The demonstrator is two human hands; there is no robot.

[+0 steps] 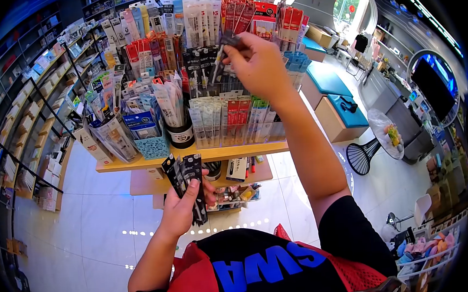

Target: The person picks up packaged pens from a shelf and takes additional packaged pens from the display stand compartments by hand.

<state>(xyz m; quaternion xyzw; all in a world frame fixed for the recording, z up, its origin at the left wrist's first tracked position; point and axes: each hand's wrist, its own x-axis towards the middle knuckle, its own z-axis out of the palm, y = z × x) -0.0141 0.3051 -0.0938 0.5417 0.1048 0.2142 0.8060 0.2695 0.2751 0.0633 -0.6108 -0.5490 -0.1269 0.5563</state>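
My left hand [181,210] is closed around several black packets of pens [188,176], held in front of the shelf edge. Up at the display, my right hand [255,60] pinches one packaged pen [218,63] with a black top and a clear lower part. It is tilted, just beside a row of similar black pen packets [201,67] standing in a clear rack [233,138]. Below that row, red, white and green packets [237,113] fill the rack's front compartments. My right hand hides part of the rack behind it.
A wooden shelf [191,155] carries the display, with a teal patterned box [152,146] and a black cup [180,134] of packets at left. Long shelves [42,121] line the left side. On the right are a blue-topped bench [327,80] and a round table [385,132].
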